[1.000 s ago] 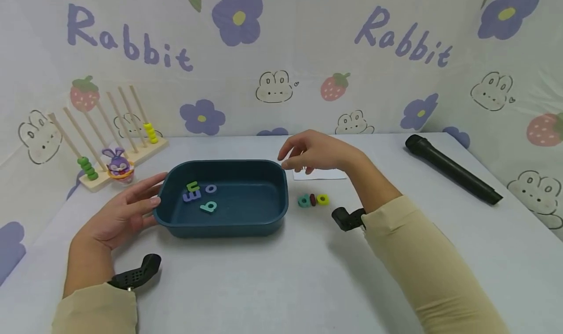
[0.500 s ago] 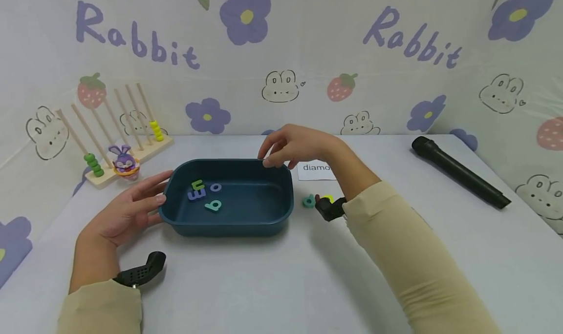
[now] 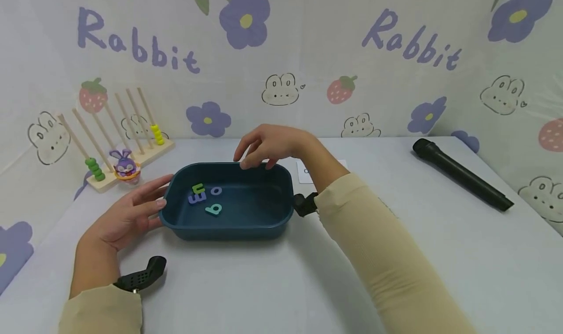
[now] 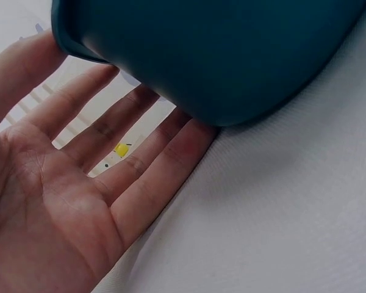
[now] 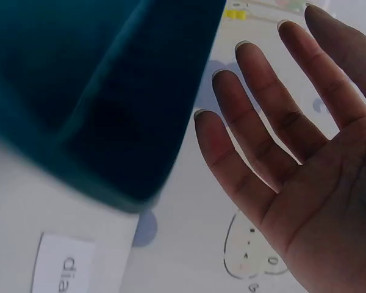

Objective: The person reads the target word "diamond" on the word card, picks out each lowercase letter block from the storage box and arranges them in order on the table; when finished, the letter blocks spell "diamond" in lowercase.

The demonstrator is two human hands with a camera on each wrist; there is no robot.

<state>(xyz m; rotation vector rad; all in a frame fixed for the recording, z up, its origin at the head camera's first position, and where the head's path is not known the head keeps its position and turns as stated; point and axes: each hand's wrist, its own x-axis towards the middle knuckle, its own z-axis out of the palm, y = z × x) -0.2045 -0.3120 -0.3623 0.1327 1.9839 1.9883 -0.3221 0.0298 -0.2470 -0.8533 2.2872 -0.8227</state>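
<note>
A dark teal basin (image 3: 246, 234) sits on the white table. Inside it, toward the left, lie a green letter (image 3: 198, 188), a purple letter m or E (image 3: 197, 198), a purple letter o (image 3: 216, 191) and a turquoise letter (image 3: 213, 209). My left hand (image 3: 125, 217) touches the basin's left end; in the left wrist view its fingers reach out straight against the wall. Above the far rim hovers my right hand (image 3: 272, 146). Its fingers are spread and slightly bent in the right wrist view, with nothing between them.
A white word card (image 3: 304, 172) lies behind my right forearm, partly covered. Far left stands a wooden peg rack (image 3: 103, 180) with green and yellow beads, a purple rabbit figure (image 3: 125, 165) before it. A black microphone-like tube (image 3: 462, 174) lies at right.
My right hand has moved left from the basin's right corner along its far rim. Its forearm now hides the loose letters on the table. My left hand stays at the basin.
</note>
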